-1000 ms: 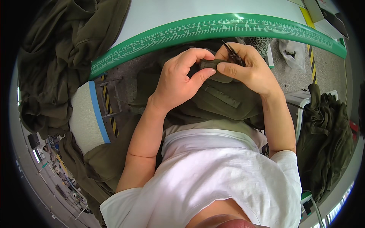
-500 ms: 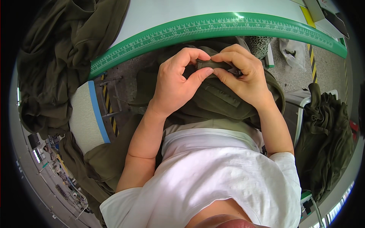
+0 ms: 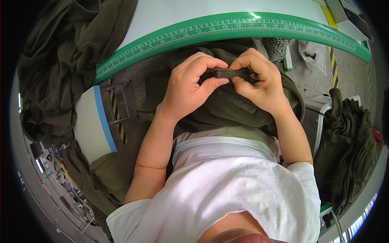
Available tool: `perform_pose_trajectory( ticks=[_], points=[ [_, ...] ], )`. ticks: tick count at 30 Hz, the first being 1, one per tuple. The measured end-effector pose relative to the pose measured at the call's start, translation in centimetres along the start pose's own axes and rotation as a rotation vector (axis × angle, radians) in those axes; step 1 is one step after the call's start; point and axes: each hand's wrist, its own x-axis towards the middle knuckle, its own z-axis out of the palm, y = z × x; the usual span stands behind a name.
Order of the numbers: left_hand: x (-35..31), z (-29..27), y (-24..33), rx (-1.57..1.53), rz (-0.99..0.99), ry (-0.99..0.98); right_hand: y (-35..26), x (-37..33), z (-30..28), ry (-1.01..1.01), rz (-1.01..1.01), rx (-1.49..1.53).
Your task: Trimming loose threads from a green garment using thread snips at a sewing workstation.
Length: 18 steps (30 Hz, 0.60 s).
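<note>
A dark olive garment (image 3: 239, 101) lies bunched over my lap, below the table's edge. Its thick folded edge (image 3: 229, 73) stretches between my two hands. On one side my left hand (image 3: 187, 87) pinches that edge between thumb and fingers. Opposite it, my right hand (image 3: 263, 83) grips the same edge, fingertips close to those of the left. A small dark, shiny thing (image 3: 254, 76) shows inside the right hand's curl; its kind is too hidden to tell. A stitched seam or pocket opening crosses the cloth below the hands.
A green edge strip with ruler marks (image 3: 194, 33) borders the white table (image 3: 174, 12). Olive garments (image 3: 69, 52) pile at the left, beside a pale blue-edged board (image 3: 91, 121). More olive cloth (image 3: 344, 150) hangs over a rail at right. A clear plastic bag (image 3: 313, 56) lies beyond the table edge.
My fingertips have drawn slightly apart, and more of the folded edge shows between them. The garment on my lap stays nearly where it was.
</note>
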Motion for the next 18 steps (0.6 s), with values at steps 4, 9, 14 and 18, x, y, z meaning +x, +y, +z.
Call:
perform_pose_trajectory(
  ticks=[4,9,14,18],
  points=[
    [-0.2,0.4,-0.9,0.065,0.066,0.045,0.1,-0.1,0.2,0.025,-0.005,0.003],
    [-0.4,0.8,-1.5,0.156,0.150,0.106,0.3,-0.2,0.5,0.071,-0.045,0.000],
    [-0.4,0.8,-1.9,0.162,0.197,0.117,0.4,-0.4,0.6,0.088,-0.056,-0.003],
    [-0.4,1.0,-1.9,0.127,0.181,0.126,0.5,-0.4,0.6,0.094,-0.057,0.000]
  ],
)
